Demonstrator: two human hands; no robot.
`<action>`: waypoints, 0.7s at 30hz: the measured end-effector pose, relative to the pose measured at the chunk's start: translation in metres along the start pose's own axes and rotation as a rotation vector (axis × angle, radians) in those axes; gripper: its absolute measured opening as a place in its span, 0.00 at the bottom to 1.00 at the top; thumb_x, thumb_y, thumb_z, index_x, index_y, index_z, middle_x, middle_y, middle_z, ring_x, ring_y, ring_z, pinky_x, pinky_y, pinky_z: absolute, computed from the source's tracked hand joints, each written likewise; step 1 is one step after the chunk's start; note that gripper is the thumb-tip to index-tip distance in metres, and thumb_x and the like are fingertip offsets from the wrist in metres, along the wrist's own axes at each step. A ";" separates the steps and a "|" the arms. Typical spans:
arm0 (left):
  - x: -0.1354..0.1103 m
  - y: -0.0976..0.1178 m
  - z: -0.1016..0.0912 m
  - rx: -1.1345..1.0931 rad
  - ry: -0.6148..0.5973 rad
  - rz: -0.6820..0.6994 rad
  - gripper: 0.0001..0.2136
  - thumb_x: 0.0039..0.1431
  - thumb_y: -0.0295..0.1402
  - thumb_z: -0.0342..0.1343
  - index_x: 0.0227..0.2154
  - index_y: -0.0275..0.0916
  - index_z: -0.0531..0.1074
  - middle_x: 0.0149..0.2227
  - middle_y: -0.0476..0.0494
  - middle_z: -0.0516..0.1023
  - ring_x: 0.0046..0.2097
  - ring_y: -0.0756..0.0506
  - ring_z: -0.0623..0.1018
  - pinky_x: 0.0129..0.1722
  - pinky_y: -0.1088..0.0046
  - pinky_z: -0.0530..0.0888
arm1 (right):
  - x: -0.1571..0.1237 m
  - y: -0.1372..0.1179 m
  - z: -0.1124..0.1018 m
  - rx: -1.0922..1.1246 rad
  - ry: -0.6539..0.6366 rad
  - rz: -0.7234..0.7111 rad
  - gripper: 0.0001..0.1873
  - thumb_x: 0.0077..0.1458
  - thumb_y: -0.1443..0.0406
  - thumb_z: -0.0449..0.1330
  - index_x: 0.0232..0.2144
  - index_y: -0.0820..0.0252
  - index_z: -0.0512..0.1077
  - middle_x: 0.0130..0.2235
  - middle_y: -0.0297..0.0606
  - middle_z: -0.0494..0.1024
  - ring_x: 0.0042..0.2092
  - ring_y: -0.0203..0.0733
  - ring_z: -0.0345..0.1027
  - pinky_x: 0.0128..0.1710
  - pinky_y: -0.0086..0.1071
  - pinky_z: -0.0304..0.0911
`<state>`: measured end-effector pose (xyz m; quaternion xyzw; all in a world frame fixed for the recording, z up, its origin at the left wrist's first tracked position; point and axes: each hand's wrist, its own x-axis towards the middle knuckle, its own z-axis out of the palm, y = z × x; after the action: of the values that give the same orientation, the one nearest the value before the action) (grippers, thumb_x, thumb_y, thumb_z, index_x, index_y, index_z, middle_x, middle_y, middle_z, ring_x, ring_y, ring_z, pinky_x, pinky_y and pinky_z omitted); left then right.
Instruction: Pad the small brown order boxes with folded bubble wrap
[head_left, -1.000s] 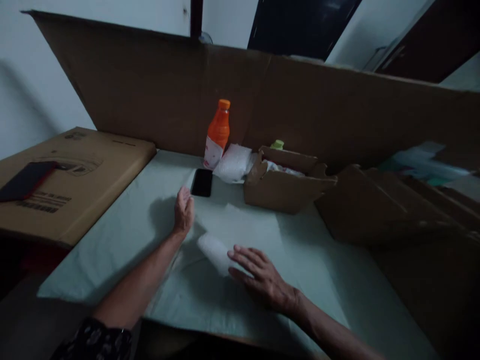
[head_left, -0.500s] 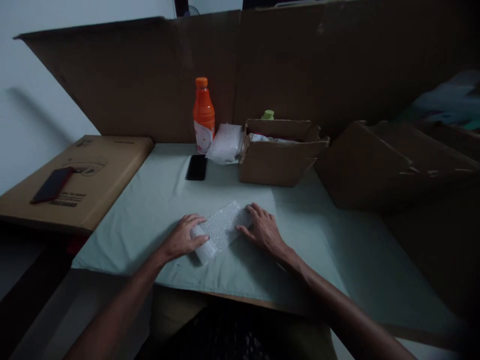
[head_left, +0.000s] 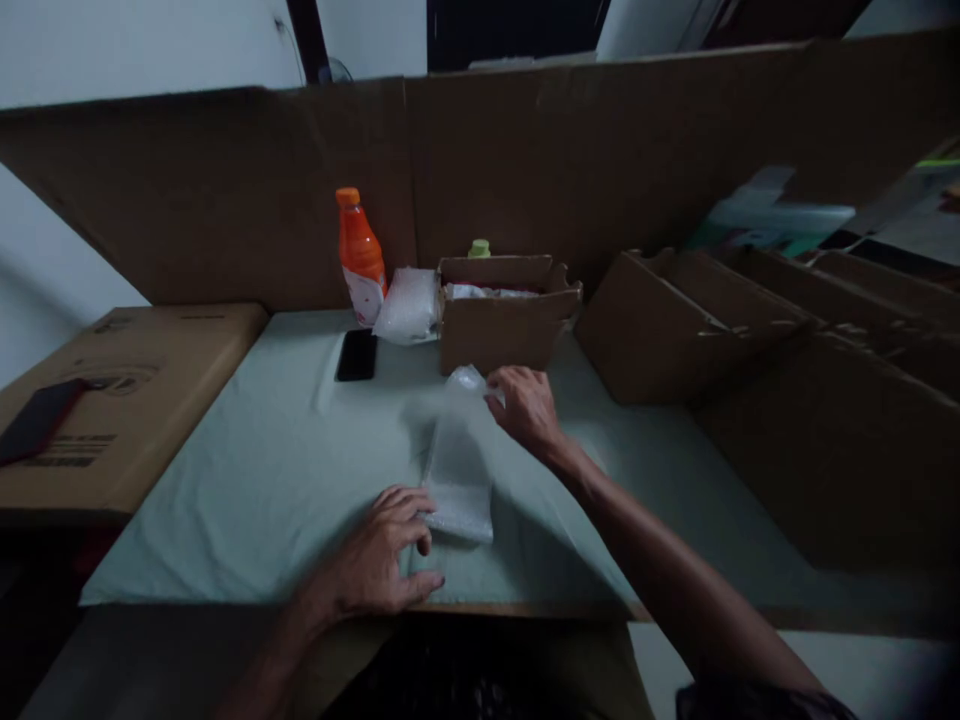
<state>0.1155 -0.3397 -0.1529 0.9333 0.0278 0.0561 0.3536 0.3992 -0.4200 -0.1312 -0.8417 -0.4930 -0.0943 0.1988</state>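
Note:
A strip of bubble wrap lies lengthwise on the cloth in front of me, its far end lifted and curled. My right hand pinches that far end between thumb and fingers. At the near end, where the wrap looks thicker and folded, rests my left hand. Its fingers are spread, with the fingertips touching the left edge of the wrap and the thumb apart on the cloth. Whether anything lies inside the folded end I cannot make out.
Behind stand an orange bottle, a bubble-wrapped packet and a small open cardboard box. A black phone lies on the cloth. Larger open boxes line the right; a flat carton with a dark red-edged item is left.
My right hand has moved away from me, drawing out the wrap's far end. The wrap has turned from slanted to lengthwise. My left hand has come nearer and loosened. The view has shifted right.

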 end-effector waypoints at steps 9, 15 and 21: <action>0.001 0.008 0.012 -0.120 0.280 -0.021 0.06 0.60 0.35 0.55 0.28 0.42 0.72 0.36 0.43 0.79 0.40 0.44 0.78 0.44 0.64 0.75 | -0.040 0.022 0.035 -0.009 -0.130 0.003 0.21 0.59 0.64 0.57 0.54 0.60 0.71 0.63 0.49 0.68 0.59 0.57 0.61 0.55 0.46 0.56; 0.031 -0.005 0.036 0.205 0.307 -0.235 0.20 0.53 0.32 0.60 0.50 0.39 0.72 0.60 0.34 0.71 0.65 0.33 0.64 0.64 0.48 0.65 | -0.049 0.020 0.046 0.008 -0.162 -0.004 0.19 0.62 0.63 0.55 0.54 0.61 0.72 0.62 0.47 0.70 0.59 0.55 0.61 0.55 0.44 0.54; 0.015 0.010 0.048 0.228 0.168 -0.157 0.08 0.48 0.21 0.55 0.29 0.40 0.70 0.63 0.34 0.68 0.69 0.33 0.59 0.64 0.46 0.63 | -0.050 0.023 0.050 0.013 -0.169 0.004 0.20 0.63 0.62 0.54 0.55 0.61 0.72 0.63 0.46 0.69 0.60 0.54 0.59 0.56 0.44 0.53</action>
<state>0.1368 -0.3772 -0.1802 0.9544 0.1362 0.1028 0.2451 0.3921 -0.4482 -0.1994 -0.8465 -0.5068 -0.0193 0.1620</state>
